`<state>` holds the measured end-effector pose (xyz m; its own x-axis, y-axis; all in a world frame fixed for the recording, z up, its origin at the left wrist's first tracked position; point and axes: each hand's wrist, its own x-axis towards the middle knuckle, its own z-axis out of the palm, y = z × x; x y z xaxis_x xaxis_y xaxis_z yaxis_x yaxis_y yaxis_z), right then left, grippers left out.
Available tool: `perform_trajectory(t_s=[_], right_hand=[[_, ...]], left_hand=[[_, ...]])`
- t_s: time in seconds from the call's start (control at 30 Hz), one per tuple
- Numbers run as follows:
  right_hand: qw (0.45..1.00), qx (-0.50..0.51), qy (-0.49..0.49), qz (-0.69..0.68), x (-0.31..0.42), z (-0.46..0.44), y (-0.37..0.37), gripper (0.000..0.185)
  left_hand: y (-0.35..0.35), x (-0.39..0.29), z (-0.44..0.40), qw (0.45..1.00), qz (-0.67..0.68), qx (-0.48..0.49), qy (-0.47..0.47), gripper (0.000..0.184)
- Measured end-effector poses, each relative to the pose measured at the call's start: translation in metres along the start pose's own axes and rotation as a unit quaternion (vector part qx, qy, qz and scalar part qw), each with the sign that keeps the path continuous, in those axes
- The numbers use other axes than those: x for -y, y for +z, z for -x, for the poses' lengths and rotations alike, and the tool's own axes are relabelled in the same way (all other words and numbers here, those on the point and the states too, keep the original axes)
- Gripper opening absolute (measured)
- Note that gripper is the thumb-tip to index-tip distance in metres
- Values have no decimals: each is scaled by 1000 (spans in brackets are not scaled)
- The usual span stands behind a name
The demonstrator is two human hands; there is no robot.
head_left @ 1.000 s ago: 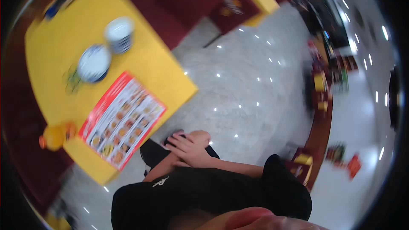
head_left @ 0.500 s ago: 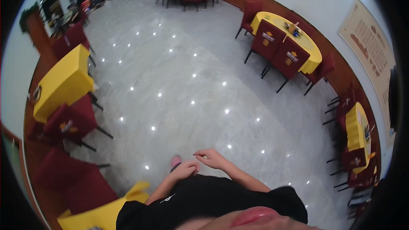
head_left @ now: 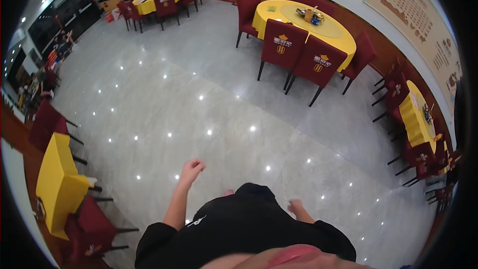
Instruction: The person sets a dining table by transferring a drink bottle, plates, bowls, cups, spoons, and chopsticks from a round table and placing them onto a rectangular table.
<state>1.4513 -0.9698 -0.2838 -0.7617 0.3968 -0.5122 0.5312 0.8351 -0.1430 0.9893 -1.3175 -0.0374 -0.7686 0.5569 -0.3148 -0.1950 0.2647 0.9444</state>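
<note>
Roughly, left hand (head_left: pixel 193 167) is out in front of the torso, fingers bent inward, no held object showing; too small to tell if they're fully closed. Right hand (head_left: pixel 296 204) hangs lower, just beside the right side of the black shirt (head_left: pixel 239 224); its fingers are unclear, so can't tell their state. Neither hand touches furniture; hands well apart from each other.

Main relation: maroon chair (head_left: pixel 94 226) lies left of the left fingers and back toward the body, well apart, with glossy grey floor (head_left: pixel 214 79) between. Left hand is clearly nearer to it; right hand is across the torso. Chair stands at the near end of the yellow-draped counter (head_left: pixel 56 184), whose long axis looks roughly fore-and-aft, allowing for fisheye bend.

Farther, ahead and slightly right: round counter (head_left: pixel 269 20), yellow cloth, turntable (head_left: pixel 326 31) on top carrying clustered tableware (head_left: pixel 309 16), too small to sort. Two logo-backed chairs (head_left: pixel 282 45) (head_left: pixel 320 60) stand between it and the person, backs toward the hands.

Farthest, upper left: another yellow-covered counter (head_left: pixel 145 7) ringed by maroon chairs.
</note>
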Motion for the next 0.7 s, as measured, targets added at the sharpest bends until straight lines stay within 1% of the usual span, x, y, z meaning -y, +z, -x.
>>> perform_trajectory(t_s=[0.07, 0.1, 0.13, 0.2, 0.27, 0.33, 0.37, 0.4, 0.43, 0.47, 0.5, 0.53, 0.57, 0.6, 0.63, 0.67, 0.7], right_hand=[[995, 45, -71, -49, -22, 30, -3, 16], [991, 67, -74, -94, -31, 36, -6, 17], [986, 82, -60, -130, -33, 37, -16, 17], [981, 80, -32, -175, -33, 15, -39, 19], [978, 42, -28, -201, -27, -34, -65, 20], [973, -63, -74, -210, -17, -108, -96, 22], [967, -107, -86, -216, -12, -156, -114, 22], [963, -117, -67, -235, -9, -213, -136, 23], [933, 32, 91, -348, -13, -316, -114, 28], [860, 152, 269, -406, -18, -415, -93, 34], [931, 110, 162, -307, 3, -460, -188, 30], [978, 52, 3, -200, 12, -518, -234, 33], [920, 15, 113, -376, 46, -543, -318, 35], [880, -66, 88, -463, 66, -575, -368, 37], [861, -72, 54, -500, 84, -599, -430, 35], [821, -74, 14, -566, 94, -634, -462, 33], [811, -64, 9, -582, 106, -662, -503, 32]], left_hand=[[27, -54, -83, 996, -3, 64, 56, 8], [38, -81, -120, 992, -8, 96, 86, 7], [47, -102, -158, 991, -12, 103, 86, 7], [63, -133, -226, 982, 57, 136, 120, 7], [65, -142, -295, 982, 49, 140, 115, 8], [60, -136, -362, 984, 40, 143, 103, 9], [51, -109, -393, 992, -4, 118, 46, 12], [40, -80, -420, 995, -47, 92, -12, 14], [18, -30, -447, 988, -116, 89, -44, 18], [0, 13, -452, 989, -99, 18, -104, 19], [-27, 53, -453, 976, -118, 19, -181, 19], [-63, 91, -447, 962, -177, 104, -180, 19], [-67, 82, -419, 941, -270, 35, -202, 20], [-75, 80, -410, 919, -316, 31, -232, 21], [-88, 85, -404, 900, -347, 37, -263, 21], [-98, 88, -404, 889, -350, 43, -294, 22], [-106, 87, -415, 880, -351, 47, -315, 23]])
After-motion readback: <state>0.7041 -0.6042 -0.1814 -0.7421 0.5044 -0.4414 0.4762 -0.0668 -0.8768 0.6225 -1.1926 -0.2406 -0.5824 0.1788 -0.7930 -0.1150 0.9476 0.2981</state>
